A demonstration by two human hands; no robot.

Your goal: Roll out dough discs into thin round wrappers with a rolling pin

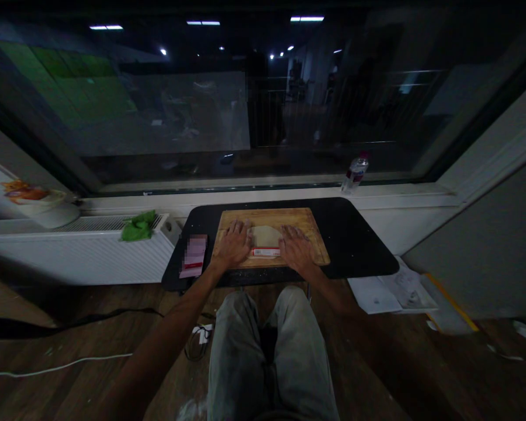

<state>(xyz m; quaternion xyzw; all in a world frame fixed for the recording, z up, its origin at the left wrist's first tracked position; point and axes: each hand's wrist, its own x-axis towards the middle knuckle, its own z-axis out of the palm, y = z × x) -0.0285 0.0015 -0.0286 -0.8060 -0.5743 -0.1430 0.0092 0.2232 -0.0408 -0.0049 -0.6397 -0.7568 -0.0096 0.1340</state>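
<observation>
A pale flat piece of dough (265, 235) lies on a wooden cutting board (307, 221) on a small black table (355, 234). A white cylinder with a red band, used like a rolling pin (265, 252), lies across the board's near side. My left hand (234, 242) rests palm down on its left end, fingers stretched flat. My right hand (296, 245) rests palm down on its right end, fingers also flat. Both hands flank the dough.
A pink packet (194, 256) lies on the table's left edge. A water bottle (355, 173) stands on the window sill. A green cloth (139, 227) sits on the white radiator, a bowl (48, 209) further left. Papers (392, 291) and cables lie on the wooden floor.
</observation>
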